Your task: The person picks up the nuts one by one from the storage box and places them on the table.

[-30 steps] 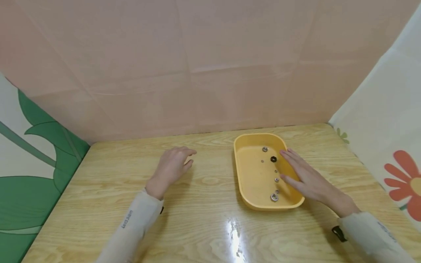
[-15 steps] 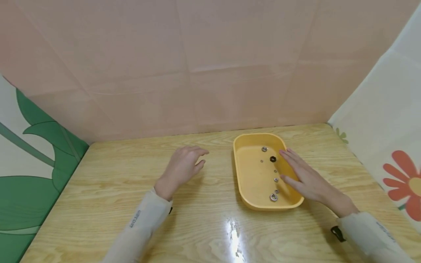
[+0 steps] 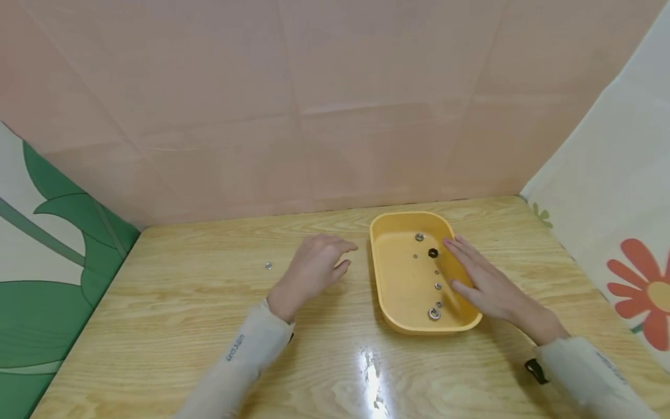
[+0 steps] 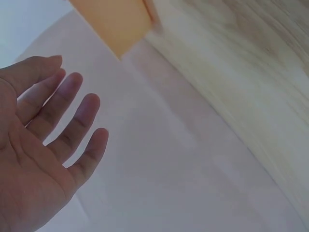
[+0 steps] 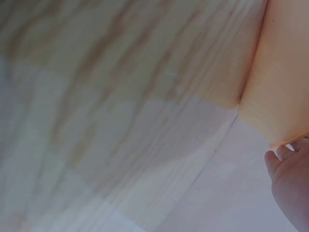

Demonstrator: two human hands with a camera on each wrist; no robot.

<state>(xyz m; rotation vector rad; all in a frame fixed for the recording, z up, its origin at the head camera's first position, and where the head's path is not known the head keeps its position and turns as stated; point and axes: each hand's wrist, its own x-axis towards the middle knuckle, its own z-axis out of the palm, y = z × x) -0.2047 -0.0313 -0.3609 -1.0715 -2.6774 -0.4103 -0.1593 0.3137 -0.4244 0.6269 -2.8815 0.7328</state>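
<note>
Yellow tray (image 3: 403, 285), right of centre: black nut (image 3: 432, 253), six smaller silvery pieces (image 3: 420, 237) inside. Another metal piece (image 3: 268, 266) on counter (image 3: 183, 279), left of centre. Left hand (image 3: 313, 265) near tray, fingers loosely spread; right hand (image 3: 484, 285) at right rim, fingers extended.

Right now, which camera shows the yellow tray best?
The head view: it shows the yellow tray from above, nearly whole, inside included. The left wrist view catches only a piece of it; the right wrist view, part of its outer wall.
</note>
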